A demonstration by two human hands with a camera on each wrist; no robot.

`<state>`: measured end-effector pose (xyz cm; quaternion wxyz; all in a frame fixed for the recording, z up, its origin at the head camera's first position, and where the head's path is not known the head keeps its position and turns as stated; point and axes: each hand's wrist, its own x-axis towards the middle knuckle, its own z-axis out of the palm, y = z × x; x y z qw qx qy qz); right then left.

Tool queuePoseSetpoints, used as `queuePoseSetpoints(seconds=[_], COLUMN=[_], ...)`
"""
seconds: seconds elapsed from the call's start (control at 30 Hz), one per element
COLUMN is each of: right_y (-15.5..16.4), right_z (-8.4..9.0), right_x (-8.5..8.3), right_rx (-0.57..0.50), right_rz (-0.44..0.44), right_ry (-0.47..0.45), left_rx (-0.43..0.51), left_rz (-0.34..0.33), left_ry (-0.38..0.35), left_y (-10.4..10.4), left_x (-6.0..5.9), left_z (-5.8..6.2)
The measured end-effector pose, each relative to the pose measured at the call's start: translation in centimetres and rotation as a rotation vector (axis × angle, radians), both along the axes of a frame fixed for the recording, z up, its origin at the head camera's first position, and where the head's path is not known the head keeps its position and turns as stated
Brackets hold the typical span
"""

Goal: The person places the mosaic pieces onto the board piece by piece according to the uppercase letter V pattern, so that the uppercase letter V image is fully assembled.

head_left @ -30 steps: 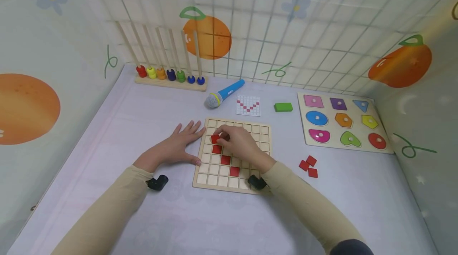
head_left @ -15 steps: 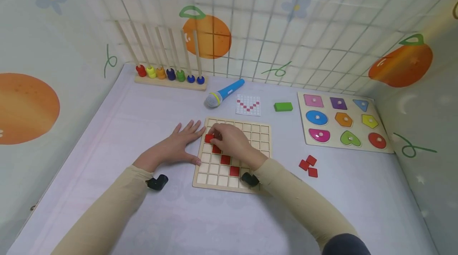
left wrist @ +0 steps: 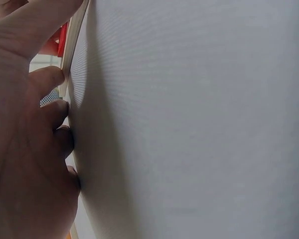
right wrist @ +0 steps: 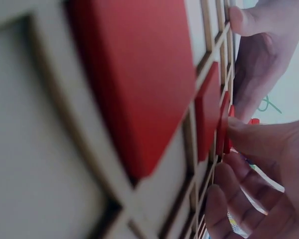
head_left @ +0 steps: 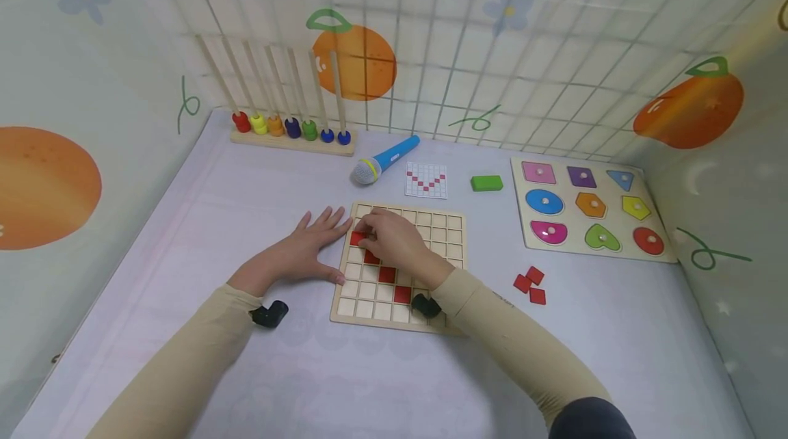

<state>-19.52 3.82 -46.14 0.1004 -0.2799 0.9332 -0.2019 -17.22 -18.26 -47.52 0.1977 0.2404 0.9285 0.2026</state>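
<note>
My right hand (head_left: 397,239) pinches a red square tile (head_left: 356,239) at the leftmost column of the wooden grid board (head_left: 440,236). In the right wrist view the thumb (right wrist: 244,132) presses against that side of the tile row. Three more red tiles (head_left: 386,275) lie in cells, stepping diagonally down to the right. The left hand (head_left: 295,254) rests on the table with its fingers spread, thumb and fingertips touching the board's left edge. Behind the board lies a pattern card (head_left: 426,180) printed with a red V. Three loose red tiles (head_left: 534,275) sit to the board's right.
A blue toy microphone (head_left: 386,160) and a green block (head_left: 486,183) lie behind the board. At the back left stands a rack of pegs with coloured beads (head_left: 292,141). A shape puzzle board (head_left: 569,222) lies at right.
The right hand has moved left with the red tile, from over the second column to the leftmost column. The tile has come down into line with the board. My left hand has stayed put.
</note>
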Motion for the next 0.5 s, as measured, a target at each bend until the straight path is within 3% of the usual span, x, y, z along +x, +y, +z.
queuePoseSetpoints(seconds=[0.5], right_y=[0.20], right_z=[-0.01], right_x=[0.03], right_rx=[-0.042], right_rz=[0.009], right_ry=[-0.014], left_rx=[0.007], left_rz=[0.001], left_ry=[0.004], left_y=[0.03], left_x=[0.00], left_z=[-0.07])
